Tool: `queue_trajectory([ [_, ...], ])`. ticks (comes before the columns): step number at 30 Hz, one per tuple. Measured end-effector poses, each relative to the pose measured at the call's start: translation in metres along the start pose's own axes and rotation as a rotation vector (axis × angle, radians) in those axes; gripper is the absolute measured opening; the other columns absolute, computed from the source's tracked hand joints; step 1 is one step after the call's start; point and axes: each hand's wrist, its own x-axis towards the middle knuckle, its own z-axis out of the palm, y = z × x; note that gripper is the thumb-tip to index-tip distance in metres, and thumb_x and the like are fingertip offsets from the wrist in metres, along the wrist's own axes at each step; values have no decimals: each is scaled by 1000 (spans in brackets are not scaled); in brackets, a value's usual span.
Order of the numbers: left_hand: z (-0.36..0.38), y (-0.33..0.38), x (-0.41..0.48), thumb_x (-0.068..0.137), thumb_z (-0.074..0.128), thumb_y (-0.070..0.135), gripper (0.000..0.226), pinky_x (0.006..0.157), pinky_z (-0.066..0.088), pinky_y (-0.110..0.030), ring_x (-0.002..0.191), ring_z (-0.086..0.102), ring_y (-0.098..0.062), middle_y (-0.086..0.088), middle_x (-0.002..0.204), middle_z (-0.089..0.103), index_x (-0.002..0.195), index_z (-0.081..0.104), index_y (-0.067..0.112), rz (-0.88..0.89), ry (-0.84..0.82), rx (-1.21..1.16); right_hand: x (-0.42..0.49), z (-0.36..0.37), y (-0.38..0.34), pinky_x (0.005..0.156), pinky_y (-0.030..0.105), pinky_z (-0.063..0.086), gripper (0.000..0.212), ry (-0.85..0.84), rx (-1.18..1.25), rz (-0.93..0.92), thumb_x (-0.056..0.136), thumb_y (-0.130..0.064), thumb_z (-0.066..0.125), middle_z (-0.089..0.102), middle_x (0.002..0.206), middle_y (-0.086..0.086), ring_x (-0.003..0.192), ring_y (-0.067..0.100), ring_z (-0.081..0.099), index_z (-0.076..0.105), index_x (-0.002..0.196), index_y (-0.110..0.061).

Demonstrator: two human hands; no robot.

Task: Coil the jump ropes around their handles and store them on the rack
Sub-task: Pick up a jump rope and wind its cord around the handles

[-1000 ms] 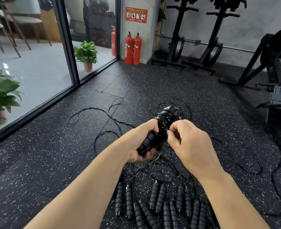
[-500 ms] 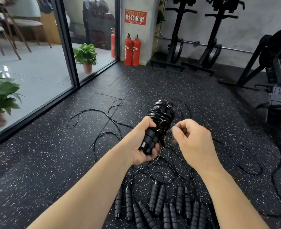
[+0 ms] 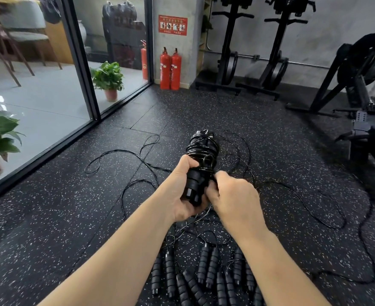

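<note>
Your right hand (image 3: 233,196), which was off to the side of the bundle half a second ago, has come back against the handles (image 3: 194,186) just below the coil (image 3: 202,149), fingers curled there, seemingly pinching the cord, so another wrap looks under way. Your left hand (image 3: 182,191) grips those handles, coil pointing away from you. Loose cord (image 3: 124,152) trails beyond and beside your grip; spare handles (image 3: 204,274) lie beneath your wrists. No rack is identifiable.

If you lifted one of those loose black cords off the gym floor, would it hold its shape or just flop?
Probably flop: the loose cord lies in slack loops on the floor. It looks thin, so likely light. Its glossy sheen where wound on the handles suggests it may slip and tangle.
</note>
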Motion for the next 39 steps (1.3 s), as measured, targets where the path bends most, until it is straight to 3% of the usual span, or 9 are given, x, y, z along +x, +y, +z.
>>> queue_trajectory([
  [2, -2, 1, 1, 81, 58, 38, 27, 48, 44, -20, 53, 53, -15, -2, 69, 62, 79, 62, 11, 6, 7, 8, 2, 5, 2, 49, 30, 23, 26, 75, -33, -42, 92, -20, 59, 62, 61, 7, 53, 33, 58, 40, 74, -17],
  [4, -6, 4, 3, 80, 58, 40, 29, 48, 43, -20, 52, 52, -15, -3, 70, 61, 81, 62, 11, 24, 25, 62, 4, 8, 9, 45, 30, 28, 22, 120, 6, -73, 91, -17, 60, 61, 59, 6, 49, 32, 56, 50, 73, -11],
  [8, -11, 3, 6, 77, 61, 38, 28, 43, 43, -19, 47, 53, -13, -3, 66, 62, 84, 62, 11, 86, 95, 195, 3, 7, 11, 60, 38, 51, 7, -42, 411, 130, 94, -22, 59, 67, 72, -3, 64, 17, 62, 65, 93, -17],
  [12, -10, 0, 8, 79, 64, 31, 22, 48, 41, -21, 47, 51, -15, -6, 65, 64, 78, 61, 10, 197, 178, 275, 13, -9, 18, 64, 37, 58, 5, 57, 544, 206, 91, -18, 63, 69, 75, -7, 67, 9, 68, 66, 92, -21],
  [16, -6, -4, 7, 81, 65, 28, 21, 52, 39, -24, 53, 52, -17, -7, 64, 66, 71, 62, 11, 224, 174, 336, 20, -16, 20, 72, 16, 50, 16, 111, 423, 81, 86, -13, 69, 67, 85, -8, 75, 1, 62, 72, 101, -18],
  [21, -6, -7, 5, 83, 63, 30, 22, 52, 40, -24, 52, 52, -17, -8, 66, 66, 79, 62, 8, 206, 134, 408, 25, -15, 23, 65, 37, 48, 6, 84, 247, -62, 86, -10, 68, 58, 78, -5, 66, 13, 52, 63, 84, -13],
  [26, -6, 0, 0, 89, 58, 32, 26, 51, 40, -22, 54, 52, -18, -9, 71, 65, 86, 62, 7, 218, 39, 512, 22, -20, 16, 61, 36, 44, 8, 135, 227, -179, 91, -10, 61, 54, 80, -3, 68, 17, 49, 56, 85, -11],
  [33, -10, 3, -4, 94, 49, 28, 29, 50, 39, -24, 57, 50, -21, -11, 72, 60, 75, 59, 8, 333, 11, 814, 20, -24, 17, 60, 41, 47, 8, 107, 202, -196, 91, -11, 61, 54, 80, -3, 66, 18, 51, 56, 85, -10],
  [39, -12, 2, -4, 96, 50, 31, 28, 48, 40, -22, 53, 49, -18, -8, 70, 60, 82, 57, 7, 272, -15, 822, 20, -24, 6, 62, 37, 46, 9, 143, 231, -205, 93, -13, 60, 55, 81, -2, 68, 18, 52, 56, 85, -10],
])
